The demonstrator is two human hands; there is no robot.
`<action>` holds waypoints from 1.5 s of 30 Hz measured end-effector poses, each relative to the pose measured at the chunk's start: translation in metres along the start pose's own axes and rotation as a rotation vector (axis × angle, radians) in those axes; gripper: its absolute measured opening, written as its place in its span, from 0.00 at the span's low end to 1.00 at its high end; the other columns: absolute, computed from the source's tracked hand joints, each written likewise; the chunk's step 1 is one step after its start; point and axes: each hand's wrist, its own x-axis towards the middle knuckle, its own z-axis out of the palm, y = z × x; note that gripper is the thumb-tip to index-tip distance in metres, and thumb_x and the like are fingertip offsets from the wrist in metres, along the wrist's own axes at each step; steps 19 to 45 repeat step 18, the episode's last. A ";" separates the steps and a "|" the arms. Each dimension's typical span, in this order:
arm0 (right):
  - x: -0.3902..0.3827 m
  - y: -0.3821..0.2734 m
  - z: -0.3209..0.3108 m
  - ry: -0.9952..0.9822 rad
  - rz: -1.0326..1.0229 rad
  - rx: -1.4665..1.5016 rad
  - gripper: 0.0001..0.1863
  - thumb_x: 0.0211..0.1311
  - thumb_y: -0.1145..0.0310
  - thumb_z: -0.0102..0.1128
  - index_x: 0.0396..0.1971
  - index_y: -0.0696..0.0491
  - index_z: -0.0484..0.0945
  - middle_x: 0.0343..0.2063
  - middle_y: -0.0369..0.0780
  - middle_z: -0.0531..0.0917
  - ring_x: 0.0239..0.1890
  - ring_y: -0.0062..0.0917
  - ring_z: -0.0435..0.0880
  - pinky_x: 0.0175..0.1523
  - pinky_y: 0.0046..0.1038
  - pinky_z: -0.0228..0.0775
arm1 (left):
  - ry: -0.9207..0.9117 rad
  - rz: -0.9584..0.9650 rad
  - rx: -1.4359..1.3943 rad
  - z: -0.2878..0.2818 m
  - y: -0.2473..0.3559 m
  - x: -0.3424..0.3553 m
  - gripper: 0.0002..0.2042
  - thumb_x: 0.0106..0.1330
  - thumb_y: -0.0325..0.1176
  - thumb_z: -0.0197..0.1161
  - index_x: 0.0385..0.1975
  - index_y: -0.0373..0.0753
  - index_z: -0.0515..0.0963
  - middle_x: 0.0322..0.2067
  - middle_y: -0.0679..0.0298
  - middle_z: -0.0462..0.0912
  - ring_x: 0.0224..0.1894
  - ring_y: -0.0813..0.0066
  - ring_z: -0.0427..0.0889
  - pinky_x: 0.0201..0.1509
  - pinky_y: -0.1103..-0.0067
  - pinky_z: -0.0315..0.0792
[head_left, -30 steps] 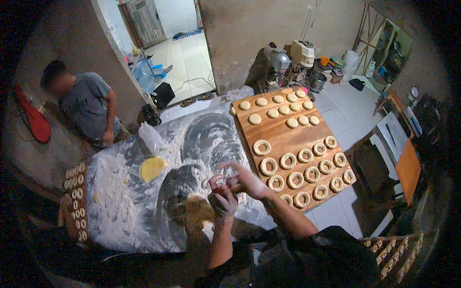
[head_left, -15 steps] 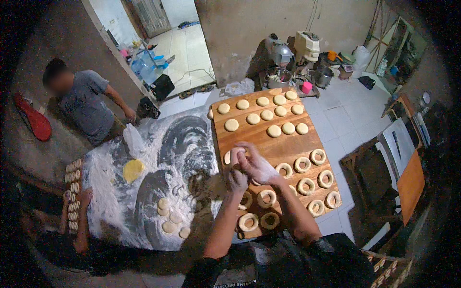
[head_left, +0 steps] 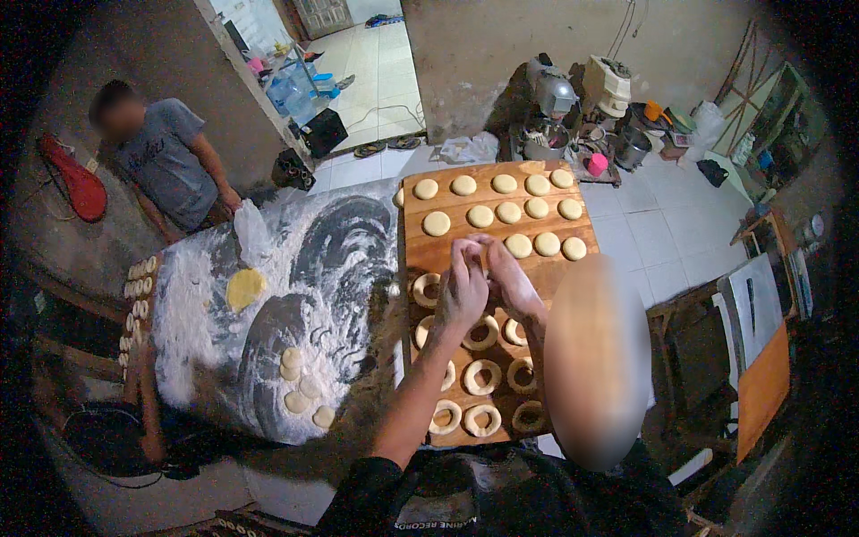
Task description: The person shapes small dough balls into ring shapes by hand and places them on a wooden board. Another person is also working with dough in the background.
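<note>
My left hand (head_left: 464, 285) and my right hand (head_left: 512, 279) are raised together over the middle of a wooden board (head_left: 447, 257). Both are dusted with flour, and their fingers are closed and meeting at the tips. Whatever lies between them is hidden. Beyond my hands, several flat dough rounds (head_left: 480, 217) sit in rows on the board. Nearer to me are rows of dough rings (head_left: 483, 377), one ring (head_left: 428, 289) just left of my left hand. A blurred oval hides the board's right front part and much of my right forearm.
A floured table (head_left: 192, 358) adjoins the board's left, with a yellow dough sheet (head_left: 245, 289) and small dough pieces (head_left: 296, 402). A person (head_left: 170, 161) in grey stands beyond it, a hand by a plastic bag (head_left: 250, 233). A mixer (head_left: 550, 98) stands by the back wall.
My joined hands have moved right, from the board's left side to its middle. The ring at the left, partly covered before, shows more fully. The whole view has shifted somewhat.
</note>
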 end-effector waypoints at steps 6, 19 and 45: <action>0.027 0.050 -0.016 0.237 0.302 -0.644 0.48 0.55 0.46 0.61 0.66 0.58 0.49 0.49 0.63 0.74 0.50 0.57 0.76 0.56 0.45 0.69 | -0.388 -0.551 0.368 0.008 -0.023 0.028 0.30 0.67 0.42 0.56 0.63 0.33 0.58 0.55 0.38 0.65 0.59 0.40 0.64 0.60 0.52 0.57; 0.003 0.044 0.072 0.168 0.187 -0.931 0.48 0.54 0.54 0.65 0.68 0.54 0.47 0.53 0.58 0.74 0.48 0.50 0.79 0.52 0.44 0.72 | -0.323 -0.321 0.155 -0.067 -0.033 -0.030 0.41 0.55 0.28 0.60 0.70 0.41 0.49 0.53 0.36 0.63 0.58 0.39 0.66 0.59 0.46 0.61; 0.003 0.044 0.072 0.168 0.187 -0.931 0.48 0.54 0.54 0.65 0.68 0.54 0.47 0.53 0.58 0.74 0.48 0.50 0.79 0.52 0.44 0.72 | -0.323 -0.321 0.155 -0.067 -0.033 -0.030 0.41 0.55 0.28 0.60 0.70 0.41 0.49 0.53 0.36 0.63 0.58 0.39 0.66 0.59 0.46 0.61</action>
